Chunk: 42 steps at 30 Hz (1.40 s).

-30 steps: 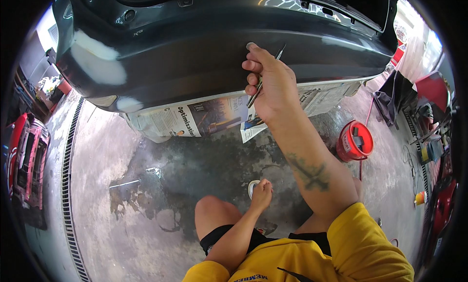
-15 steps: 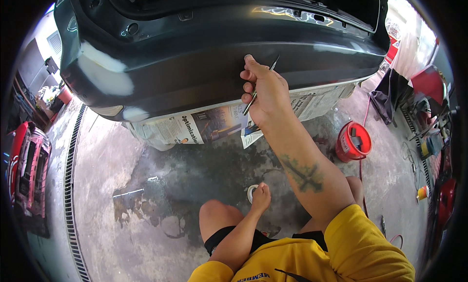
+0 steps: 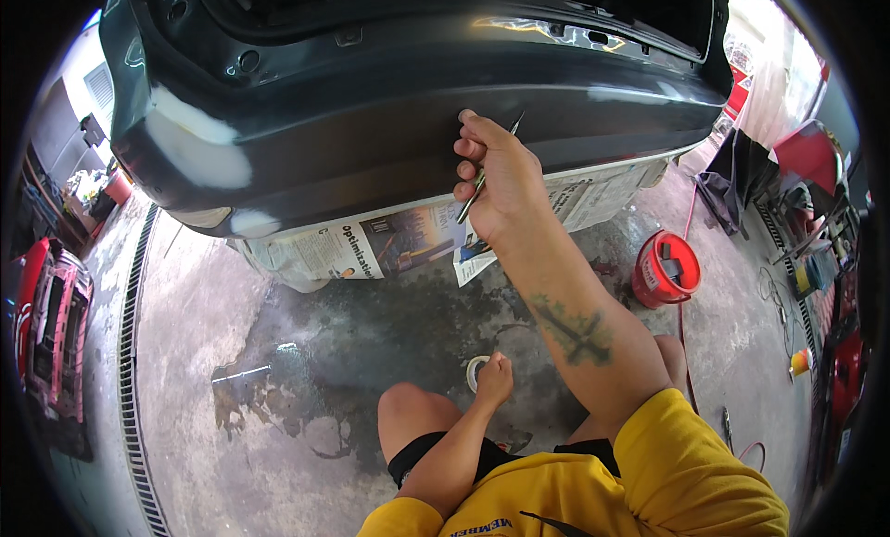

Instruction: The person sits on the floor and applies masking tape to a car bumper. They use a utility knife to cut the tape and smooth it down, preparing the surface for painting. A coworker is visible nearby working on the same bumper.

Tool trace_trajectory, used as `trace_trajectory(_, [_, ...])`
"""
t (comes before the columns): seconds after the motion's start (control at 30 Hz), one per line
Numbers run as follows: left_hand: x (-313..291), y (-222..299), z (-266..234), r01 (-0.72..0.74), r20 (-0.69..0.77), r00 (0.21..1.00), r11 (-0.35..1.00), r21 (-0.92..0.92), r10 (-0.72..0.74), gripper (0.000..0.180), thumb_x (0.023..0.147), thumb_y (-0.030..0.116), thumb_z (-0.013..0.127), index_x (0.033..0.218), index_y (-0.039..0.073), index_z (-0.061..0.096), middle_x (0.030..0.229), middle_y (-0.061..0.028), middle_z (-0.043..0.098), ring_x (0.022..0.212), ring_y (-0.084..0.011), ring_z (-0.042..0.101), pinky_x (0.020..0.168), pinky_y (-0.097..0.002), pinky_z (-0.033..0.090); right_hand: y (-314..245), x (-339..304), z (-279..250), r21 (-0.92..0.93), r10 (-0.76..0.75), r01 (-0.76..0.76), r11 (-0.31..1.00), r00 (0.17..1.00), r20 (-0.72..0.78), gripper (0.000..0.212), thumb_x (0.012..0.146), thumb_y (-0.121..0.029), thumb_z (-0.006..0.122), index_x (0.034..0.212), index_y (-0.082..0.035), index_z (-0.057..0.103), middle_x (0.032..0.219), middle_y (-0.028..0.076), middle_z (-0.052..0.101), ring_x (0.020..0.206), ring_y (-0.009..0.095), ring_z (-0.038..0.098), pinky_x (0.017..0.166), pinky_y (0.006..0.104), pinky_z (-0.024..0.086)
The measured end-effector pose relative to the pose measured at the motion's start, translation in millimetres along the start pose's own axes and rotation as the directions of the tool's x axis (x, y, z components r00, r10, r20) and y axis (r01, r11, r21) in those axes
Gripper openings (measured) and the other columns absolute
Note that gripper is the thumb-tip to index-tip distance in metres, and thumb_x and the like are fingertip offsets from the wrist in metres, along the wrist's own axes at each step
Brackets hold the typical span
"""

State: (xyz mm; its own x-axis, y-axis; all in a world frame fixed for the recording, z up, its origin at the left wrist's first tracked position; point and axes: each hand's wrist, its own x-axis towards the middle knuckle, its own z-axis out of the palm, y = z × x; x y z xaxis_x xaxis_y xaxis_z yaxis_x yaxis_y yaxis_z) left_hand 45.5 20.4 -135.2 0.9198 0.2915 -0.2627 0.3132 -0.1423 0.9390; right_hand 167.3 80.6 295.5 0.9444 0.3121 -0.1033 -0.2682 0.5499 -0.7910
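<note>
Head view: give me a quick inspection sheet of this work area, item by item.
Surface: wet, stained concrete floor, with a drain grate along the left.
Job's things: dark car bumper with pale filler patches; thin tool held against it; small round tape roll on the floor.
Clutter: newspaper masking under the bumper; red bucket at right.
Grippers: right hand raised at the bumper, closed on the thin tool; left hand low, at the tape roll, grip unclear.
Cables: red hose or cord running past the bucket.
Surroundings: red car part at left; dark cloth and mixed items at right.
</note>
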Motion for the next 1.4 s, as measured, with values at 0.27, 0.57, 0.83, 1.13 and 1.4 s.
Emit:
trace_trajectory(0.27, [-5.0,5.4,-4.0,-0.008,0.008,1.0,0.999,0.054,0.007,0.037,0.11,0.03,0.04,0.103,-0.001,0.059,0.096,-0.0278,0.067,0.094,-0.0501,0.065,0.083,-0.0563,0.048,-2.4,-4.5,7.4,-0.05,-0.01,0.007,0.999,0.998,-0.058,0.018,0.096,-0.024,0.081,0.095,-0.014,0.065,0.081,-0.002,0.064,0.064,0.009,0.052,0.055,0.0285,0.037])
trace_trajectory(0.57, [-5.9,8.6,-0.8,-0.018,0.002,1.0,0.998,0.066,0.018,0.035,0.109,0.029,0.044,0.103,-0.001,0.06,0.096,-0.0286,0.068,0.093,-0.0511,0.065,0.081,-0.056,0.048,0.9,7.2,-0.5,-0.195,-0.246,0.239,0.951,0.969,-0.013,0.018,0.094,-0.017,0.08,0.092,-0.007,0.065,0.078,0.002,0.069,0.06,0.009,0.057,0.053,0.0276,0.043])
trace_trajectory(0.83, [-5.4,4.7,6.8,-0.047,-0.012,0.999,0.996,0.07,0.048,0.034,0.108,0.03,0.048,0.106,0.0,0.063,0.099,-0.028,0.071,0.097,-0.0511,0.067,0.084,-0.0568,0.051,-8.4,17.1,-11.6,-0.578,-0.537,0.51,0.637,0.832,0.143,0.022,0.093,-0.014,0.085,0.09,0.002,0.07,0.074,0.004,0.071,0.061,0.007,0.059,0.056,0.0261,0.046])
trace_trajectory(1.13, [-9.2,11.8,6.9,-0.023,0.01,1.0,0.999,0.024,0.023,0.031,0.107,0.029,0.05,0.107,0.001,0.064,0.101,-0.0267,0.073,0.098,-0.0497,0.069,0.085,-0.0554,0.052,-9.4,22.0,-19.4,-0.39,-0.461,0.497,0.775,0.867,0.187,0.023,0.091,-0.015,0.089,0.093,-0.004,0.068,0.084,0.004,0.072,0.061,0.004,0.05,0.053,0.0205,0.035])
trace_trajectory(1.4, [-7.6,8.8,8.2,-0.054,-0.018,0.998,0.998,0.021,0.054,0.03,0.107,0.028,0.049,0.107,0.002,0.065,0.101,-0.0261,0.074,0.099,-0.0492,0.07,0.085,-0.0553,0.053,-7.5,17.6,-13.1,-0.375,-0.445,0.459,0.805,0.886,0.129,0.024,0.091,-0.015,0.089,0.092,-0.007,0.066,0.083,0.001,0.07,0.061,0.002,0.047,0.052,0.0198,0.033])
